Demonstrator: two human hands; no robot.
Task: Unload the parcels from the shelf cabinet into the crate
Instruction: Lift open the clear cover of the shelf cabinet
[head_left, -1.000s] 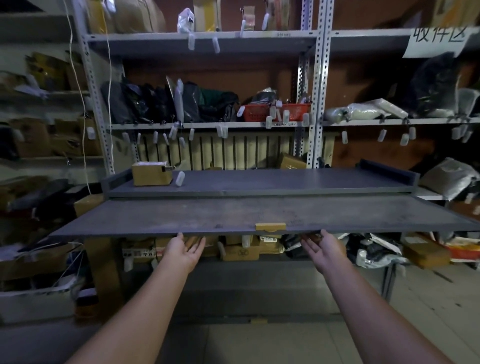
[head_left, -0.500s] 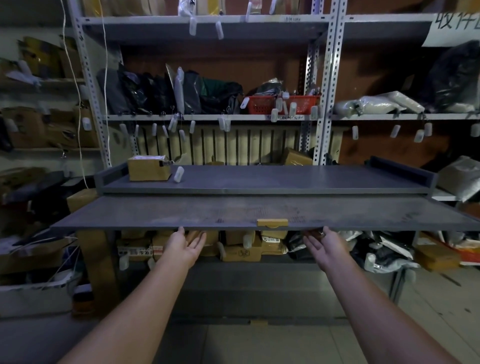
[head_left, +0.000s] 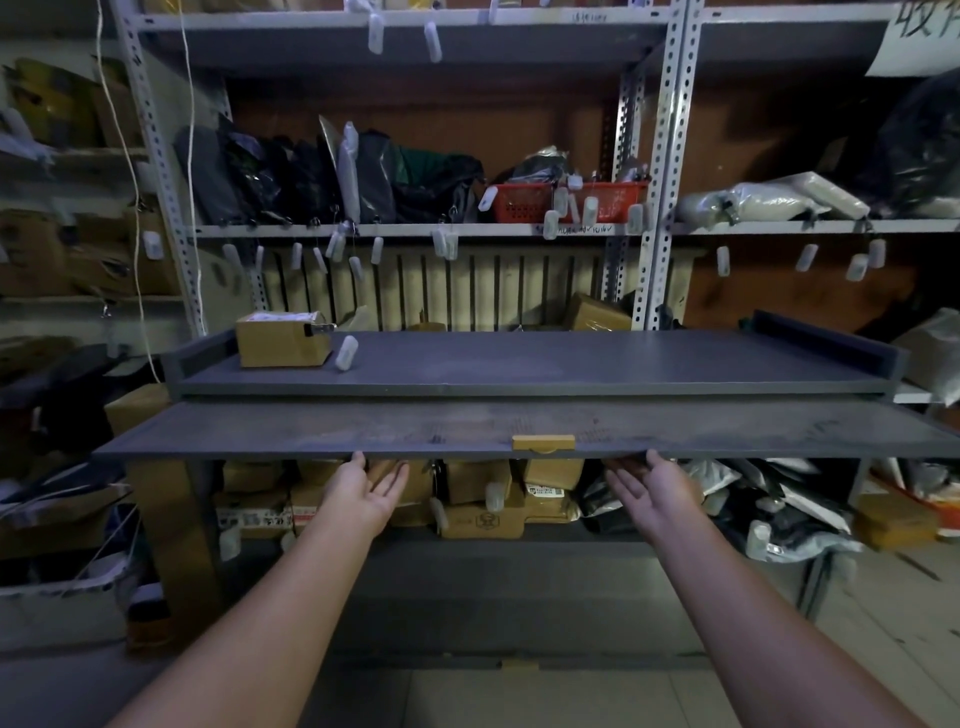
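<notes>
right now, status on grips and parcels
Left grip and right grip open, palms up under flap. Boxed parcels behind, untouched. Flap overhangs the opening.

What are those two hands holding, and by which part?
Nothing is gripped. The left hand and right hand are open, palms up, fingertips under the front edge of the grey panel, seemingly propping it.

The left hand (head_left: 363, 491) and right hand (head_left: 657, 488) have nudged the cabinet flap (head_left: 519, 426) slightly higher.

Dark grey cabinet top (head_left: 571, 364), cardboard box (head_left: 280, 340) at left, white tag (head_left: 346, 353) just beside it
</notes>
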